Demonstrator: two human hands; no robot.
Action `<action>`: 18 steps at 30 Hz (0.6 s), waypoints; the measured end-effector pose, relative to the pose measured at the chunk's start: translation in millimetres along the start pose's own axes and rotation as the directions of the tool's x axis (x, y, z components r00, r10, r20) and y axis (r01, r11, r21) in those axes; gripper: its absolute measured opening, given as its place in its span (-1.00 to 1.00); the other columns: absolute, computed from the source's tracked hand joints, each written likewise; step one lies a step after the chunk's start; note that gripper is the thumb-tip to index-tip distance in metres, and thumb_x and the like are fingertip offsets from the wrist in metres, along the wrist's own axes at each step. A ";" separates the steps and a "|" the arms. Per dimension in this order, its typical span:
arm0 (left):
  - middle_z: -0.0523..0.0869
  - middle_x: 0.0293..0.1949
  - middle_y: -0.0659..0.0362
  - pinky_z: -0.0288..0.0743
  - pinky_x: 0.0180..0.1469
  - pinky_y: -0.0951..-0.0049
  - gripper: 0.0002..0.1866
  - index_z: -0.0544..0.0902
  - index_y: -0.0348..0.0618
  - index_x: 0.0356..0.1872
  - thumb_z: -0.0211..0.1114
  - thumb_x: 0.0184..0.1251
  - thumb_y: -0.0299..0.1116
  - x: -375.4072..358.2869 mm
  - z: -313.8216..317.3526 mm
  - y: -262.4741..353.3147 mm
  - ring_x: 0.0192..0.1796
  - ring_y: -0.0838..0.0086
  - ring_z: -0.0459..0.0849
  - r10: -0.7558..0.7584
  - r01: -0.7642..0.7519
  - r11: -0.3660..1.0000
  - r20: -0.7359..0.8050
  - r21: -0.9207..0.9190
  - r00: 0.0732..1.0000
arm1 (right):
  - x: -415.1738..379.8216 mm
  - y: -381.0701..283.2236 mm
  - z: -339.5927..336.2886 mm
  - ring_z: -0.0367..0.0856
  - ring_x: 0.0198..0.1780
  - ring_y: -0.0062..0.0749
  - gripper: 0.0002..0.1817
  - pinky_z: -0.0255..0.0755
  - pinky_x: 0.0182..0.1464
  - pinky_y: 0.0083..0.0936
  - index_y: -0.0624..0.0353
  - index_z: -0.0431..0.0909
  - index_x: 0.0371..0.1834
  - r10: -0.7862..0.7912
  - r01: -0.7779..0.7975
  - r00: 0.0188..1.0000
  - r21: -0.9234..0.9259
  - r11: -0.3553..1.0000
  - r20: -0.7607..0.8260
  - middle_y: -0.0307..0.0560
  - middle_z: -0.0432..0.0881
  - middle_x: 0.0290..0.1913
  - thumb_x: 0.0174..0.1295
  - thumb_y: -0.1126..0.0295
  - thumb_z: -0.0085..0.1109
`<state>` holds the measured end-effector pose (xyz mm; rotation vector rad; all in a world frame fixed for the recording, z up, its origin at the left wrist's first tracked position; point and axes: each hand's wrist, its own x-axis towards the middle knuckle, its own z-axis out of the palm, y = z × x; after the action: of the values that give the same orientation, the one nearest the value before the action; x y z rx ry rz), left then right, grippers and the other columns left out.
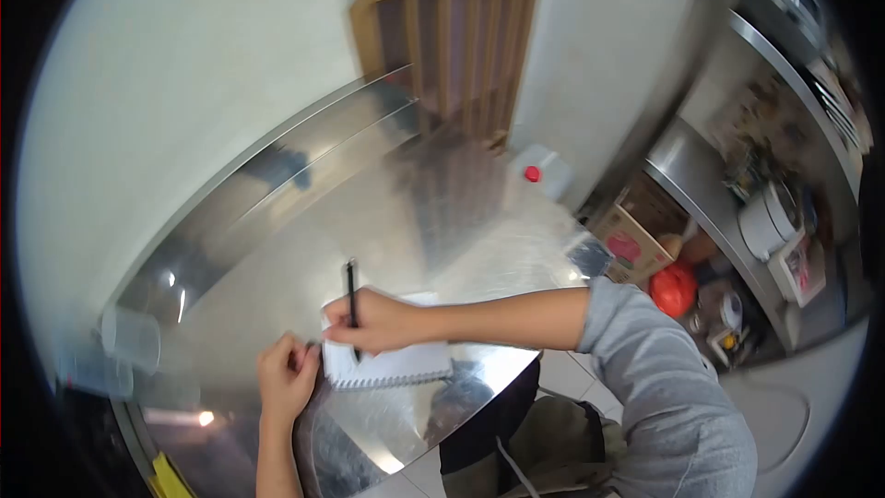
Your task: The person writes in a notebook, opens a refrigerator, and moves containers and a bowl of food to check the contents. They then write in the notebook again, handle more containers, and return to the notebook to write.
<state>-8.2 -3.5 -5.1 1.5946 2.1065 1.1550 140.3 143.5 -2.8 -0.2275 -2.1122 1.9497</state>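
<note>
A spiral-bound notepad (pixel 424 361) is laid open on the shiny metal tabletop (pixel 498 263), its coil turned toward the near edge. A black pen (pixel 351 281) is held nearly upright over the page by the right hand (pixel 376 320), whose fingers are closed around it. The page is partly covered by that hand and its forearm. Just beside the notepad's left edge, the left hand (pixel 288 374) is rested with its fingers curled in; whether anything is gripped there cannot be told. Well to the left of the notepad, a clear plastic container (pixel 131 337) is seen, and nearer the wearer, a yellow item (pixel 170 477). Beyond the notepad, to the right, a jug with a red cap (pixel 544 171) is placed. Farther right of it, a cardboard box (pixel 631 244), a red bag (pixel 673 290) and a white appliance (pixel 767 220) are kept on shelving (pixel 705 186).
</note>
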 end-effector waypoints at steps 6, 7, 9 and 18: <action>0.39 -0.72 0.26 0.15 -0.58 0.59 -0.77 0.36 -0.21 -0.69 0.23 0.01 -0.61 -4.9 27.4 20.1 -0.64 0.62 0.33 0.055 -0.055 0.998 0.043 0.001 0.998 | -16.8 8.6 -13.5 0.38 -0.69 -0.54 -0.70 0.26 -0.60 -0.50 0.25 0.30 -0.67 -0.189 0.188 0.978 -0.012 0.982 -0.087 -0.19 0.36 -0.76 0.14 0.39 0.12; 0.39 -0.72 0.26 0.15 -0.58 0.59 -0.77 0.36 -0.21 -0.69 0.23 0.01 -0.61 -7.2 26.0 15.7 -0.64 0.62 0.33 0.076 -0.075 0.997 0.068 -0.009 0.995 | -15.2 13.6 -11.0 0.36 -0.68 -0.52 -0.70 0.25 -0.59 -0.47 0.25 0.30 -0.68 -0.162 0.164 0.984 0.022 0.986 -0.074 -0.17 0.36 -0.76 0.12 0.39 0.13; 0.44 -0.64 0.23 0.22 -0.51 0.56 -0.80 0.33 -0.28 -0.64 0.18 0.03 -0.61 -11.0 24.4 11.1 -0.59 0.57 0.37 0.068 -0.070 0.996 0.036 0.049 0.997 | -13.8 13.1 -8.9 0.32 -0.68 -0.49 -0.68 0.22 -0.59 -0.44 0.25 0.29 -0.69 -0.148 0.152 0.987 0.053 0.987 -0.067 -0.14 0.35 -0.76 0.11 0.38 0.14; 0.45 -0.46 0.21 0.32 -0.27 0.55 -0.87 0.44 -0.32 -0.40 0.15 0.31 -0.49 -6.3 7.9 39.3 -0.36 0.54 0.37 -0.098 0.096 0.995 0.190 0.021 0.977 | -13.3 2.1 -6.0 0.41 -0.72 -0.46 -0.73 0.30 -0.64 -0.43 0.28 0.32 -0.73 -0.140 0.161 0.982 0.176 0.971 -0.124 -0.08 0.45 -0.77 0.06 0.44 0.07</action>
<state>26.3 -2.5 16.4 1.5227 2.0454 0.9215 154.6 145.6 -5.6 -0.1313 -1.8100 1.9802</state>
